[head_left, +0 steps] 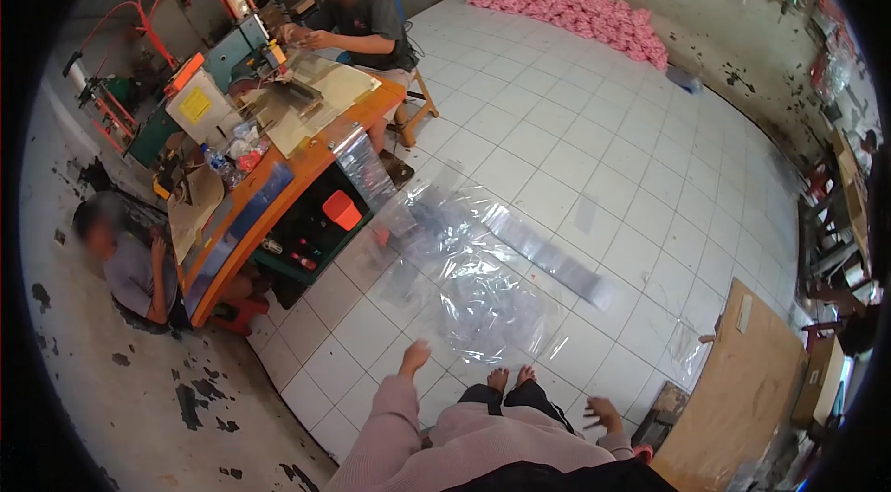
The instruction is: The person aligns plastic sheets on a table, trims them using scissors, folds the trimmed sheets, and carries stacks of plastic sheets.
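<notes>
The left grip (415, 357) holds nothing visible; how wide its fingers stand, I cannot tell. The right grip (605, 414) is loosely spread, with nothing seen in it. Ahead of both, crumpled clear plastic sheeting (483, 306) lies loose on the tiled floor (594, 348), a flatter plastic strip (548, 255) beside it. None is lifted or gathered in hand; whether handling is unbegun or paused is unclear.
</notes>
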A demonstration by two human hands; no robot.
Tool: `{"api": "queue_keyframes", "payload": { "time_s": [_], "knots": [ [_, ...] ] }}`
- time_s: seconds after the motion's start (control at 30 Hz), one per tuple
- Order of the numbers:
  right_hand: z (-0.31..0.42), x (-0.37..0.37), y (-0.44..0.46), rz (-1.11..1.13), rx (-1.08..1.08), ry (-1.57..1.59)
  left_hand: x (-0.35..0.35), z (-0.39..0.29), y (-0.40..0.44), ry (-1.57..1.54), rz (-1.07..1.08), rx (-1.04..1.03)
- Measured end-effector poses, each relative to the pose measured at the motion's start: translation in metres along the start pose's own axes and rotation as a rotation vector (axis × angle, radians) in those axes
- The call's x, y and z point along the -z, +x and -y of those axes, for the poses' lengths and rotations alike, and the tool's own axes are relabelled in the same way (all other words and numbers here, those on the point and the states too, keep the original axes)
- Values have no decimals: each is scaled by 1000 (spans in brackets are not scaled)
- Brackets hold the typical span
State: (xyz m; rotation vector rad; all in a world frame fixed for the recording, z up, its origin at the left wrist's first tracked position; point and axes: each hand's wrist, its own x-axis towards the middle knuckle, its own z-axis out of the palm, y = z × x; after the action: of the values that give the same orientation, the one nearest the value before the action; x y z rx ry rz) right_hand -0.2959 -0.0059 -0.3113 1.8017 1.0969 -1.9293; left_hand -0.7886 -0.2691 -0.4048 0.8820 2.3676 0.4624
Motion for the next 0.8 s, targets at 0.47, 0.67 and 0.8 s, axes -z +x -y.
{"api": "queue_keyframes", "payload": {
  "time_s": [0.47,0.67,0.8],
  "knots": [
    [-47,-59,-42,-172,169,-43,-68,-313,-11,-145,742,-697],
    [-86,-79,-26,-140,128,53,-114,-195,-18,0,690,-531],
    [-107,-83,-30,-178,68,116,-90,-115,-20,382,775,-266]
  ]
}}
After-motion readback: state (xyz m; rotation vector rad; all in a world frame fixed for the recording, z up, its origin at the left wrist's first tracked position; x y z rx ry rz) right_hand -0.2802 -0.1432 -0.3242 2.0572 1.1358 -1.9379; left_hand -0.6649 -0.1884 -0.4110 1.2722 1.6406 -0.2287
